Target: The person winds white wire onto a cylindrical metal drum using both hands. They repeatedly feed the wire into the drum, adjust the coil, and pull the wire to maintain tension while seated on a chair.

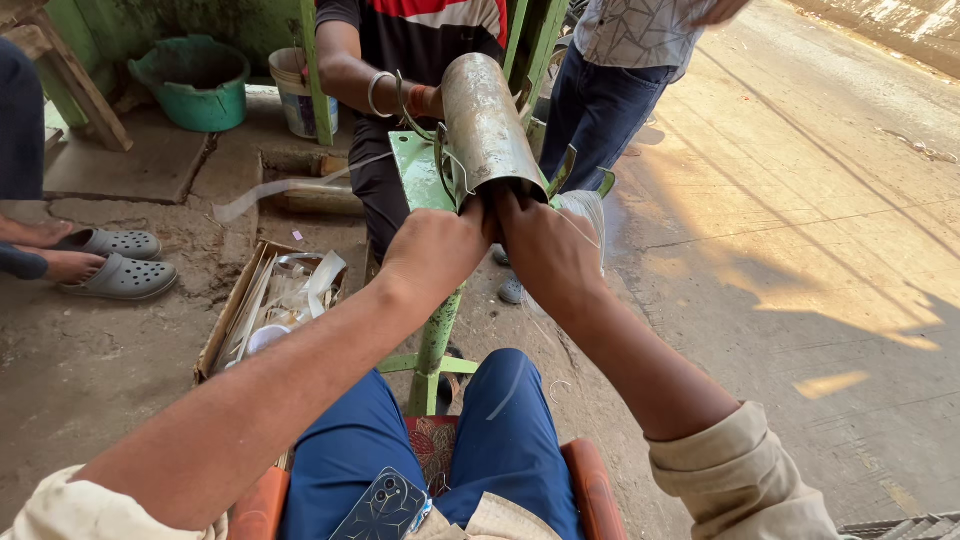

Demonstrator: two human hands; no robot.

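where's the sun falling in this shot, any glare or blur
Head view: hard sunlight on the paved ground at right, with long dark shadows across it; the metal cylinder gripped by the left hand and right hand sits in shade with a dull sheen, no harsh glare; focus looks sharp overall, with wide-angle stretch at the forearms.

Outdoor work spot, hard daylight. Paved road (800,200) fills 1–4 o'clock, long shadows across it. Dirt ground (90,350) at 8–9 o'clock, concrete slab (130,160) at 10. Green-painted wall (120,25) along 11 o'clock, green tub (200,95) and white bucket (295,95) at its foot. Wooden bench leg (75,85) at 10. Cardboard box of scraps (270,300) on the ground, 9 o'clock.
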